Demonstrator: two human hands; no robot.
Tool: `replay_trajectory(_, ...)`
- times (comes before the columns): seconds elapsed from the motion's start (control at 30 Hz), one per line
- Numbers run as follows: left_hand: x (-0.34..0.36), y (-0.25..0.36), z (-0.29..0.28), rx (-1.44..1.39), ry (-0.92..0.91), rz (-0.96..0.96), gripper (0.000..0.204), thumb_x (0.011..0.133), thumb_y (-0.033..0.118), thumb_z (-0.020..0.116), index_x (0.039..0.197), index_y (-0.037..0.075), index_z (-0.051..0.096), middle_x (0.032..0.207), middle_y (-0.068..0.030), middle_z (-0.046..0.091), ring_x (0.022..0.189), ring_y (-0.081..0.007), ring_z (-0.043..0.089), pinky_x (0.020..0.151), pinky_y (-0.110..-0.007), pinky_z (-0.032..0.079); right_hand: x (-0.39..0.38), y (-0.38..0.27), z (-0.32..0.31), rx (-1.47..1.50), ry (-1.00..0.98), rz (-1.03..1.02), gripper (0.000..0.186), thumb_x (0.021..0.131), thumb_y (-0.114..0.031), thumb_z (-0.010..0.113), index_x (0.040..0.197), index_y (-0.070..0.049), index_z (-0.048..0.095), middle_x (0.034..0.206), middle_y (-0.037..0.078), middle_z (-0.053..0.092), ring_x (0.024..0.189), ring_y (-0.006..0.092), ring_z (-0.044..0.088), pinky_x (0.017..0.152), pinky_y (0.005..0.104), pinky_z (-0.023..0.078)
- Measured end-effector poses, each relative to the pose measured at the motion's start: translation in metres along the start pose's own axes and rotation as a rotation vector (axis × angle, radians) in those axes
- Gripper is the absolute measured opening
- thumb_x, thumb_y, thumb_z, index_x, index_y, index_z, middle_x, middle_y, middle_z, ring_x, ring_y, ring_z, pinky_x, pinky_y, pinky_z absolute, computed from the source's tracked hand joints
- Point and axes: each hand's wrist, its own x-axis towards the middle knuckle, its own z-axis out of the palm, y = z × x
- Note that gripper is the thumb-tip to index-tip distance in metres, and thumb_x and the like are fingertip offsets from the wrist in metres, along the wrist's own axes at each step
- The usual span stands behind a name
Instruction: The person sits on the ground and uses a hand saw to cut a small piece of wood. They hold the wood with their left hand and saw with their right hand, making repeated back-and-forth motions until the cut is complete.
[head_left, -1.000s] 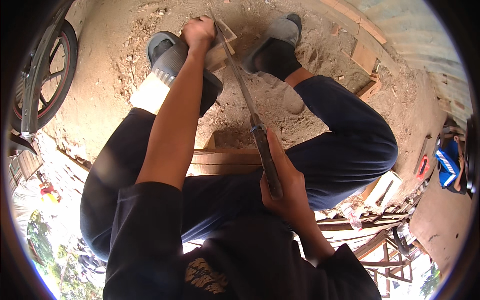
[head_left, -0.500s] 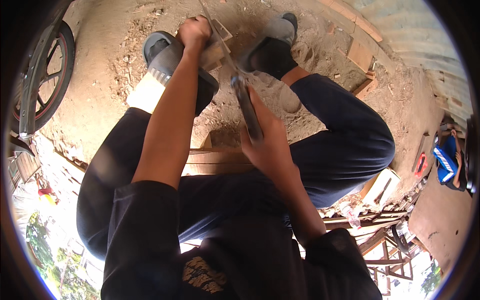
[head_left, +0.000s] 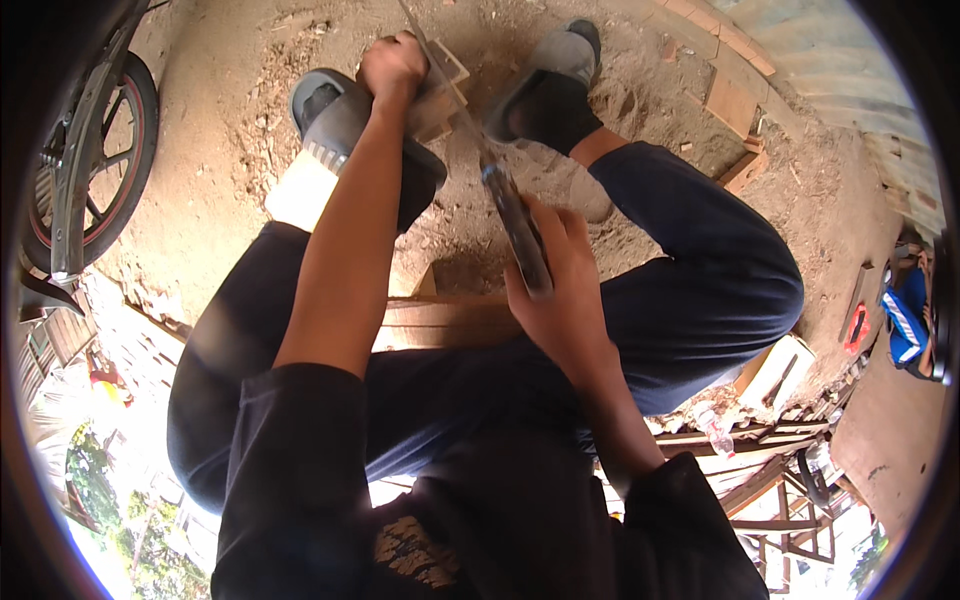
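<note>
My right hand (head_left: 562, 275) is wrapped around the dark straight handle of a handsaw (head_left: 517, 232). The saw's long thin blade shows almost edge-on and runs up and away past the right side of a pale wooden block (head_left: 436, 110). Whether its teeth touch the wood cannot be made out. At the far end, my left hand (head_left: 393, 65) is closed on the block, its fingers partly hidden. My left foot, in a grey sandal (head_left: 338, 120), is beside the block and close under my left forearm. The other sandalled foot (head_left: 558, 75) stands to the right of the blade.
A wooden plank (head_left: 445, 325) lies across in front of my lap. Dusty ground (head_left: 220, 130) with wood chips spreads around. A motorcycle wheel (head_left: 125, 160) stands at left; bricks (head_left: 730, 100) and sheet metal (head_left: 840, 50) are at right. Another person in blue (head_left: 910, 315) is at the far right.
My right hand has drawn the saw handle back toward me and slightly right. My left hand keeps its place on the block. The whole view has shifted a little.
</note>
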Motion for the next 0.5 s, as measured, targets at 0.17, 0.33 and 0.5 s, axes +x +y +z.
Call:
replay_trajectory(0.17, -0.015, 0.022, -0.017, -0.068, -0.101, -0.080, 0.052, 0.092, 0.039, 0.039, 0.103, 0.000, 0.071, 0.108, -0.0319, 0.065, 0.107, -0.0459, 0.063, 0.095, -0.048, 0.049, -0.006, 0.009, 0.003, 0.006, -0.002, 0.012, 0.063, 0.085, -0.004, 0.067, 0.143, -0.004, 0.043, 0.095, 0.021, 0.064, 0.087, 0.0293, 0.068, 0.075, 0.0357, 0.052)
replay_trajectory(0.33, -0.014, 0.017, -0.022, -0.063, -0.082, -0.186, 0.054, 0.091, 0.040, 0.037, 0.104, 0.001, 0.072, 0.109, -0.0319, 0.065, 0.107, -0.0462, 0.063, 0.096, -0.048, 0.048, -0.004, -0.003, 0.006, 0.182, -0.170, 0.118, 0.069, 0.090, -0.009, 0.067, 0.150, -0.007, 0.034, 0.081, 0.014, 0.064, 0.068, 0.0201, 0.066, 0.067, 0.0300, 0.051)
replay_trajectory(0.5, -0.010, 0.011, -0.013, -0.092, -0.078, -0.074, 0.053, 0.092, 0.040, 0.037, 0.100, 0.002, 0.073, 0.107, -0.0302, 0.066, 0.105, -0.0470, 0.063, 0.096, -0.048, 0.048, -0.001, 0.013, 0.017, 0.229, -0.118, 0.023, 0.077, 0.085, -0.012, 0.068, 0.151, -0.005, 0.028, 0.068, 0.017, 0.062, 0.062, 0.0392, 0.064, 0.062, 0.0441, 0.051)
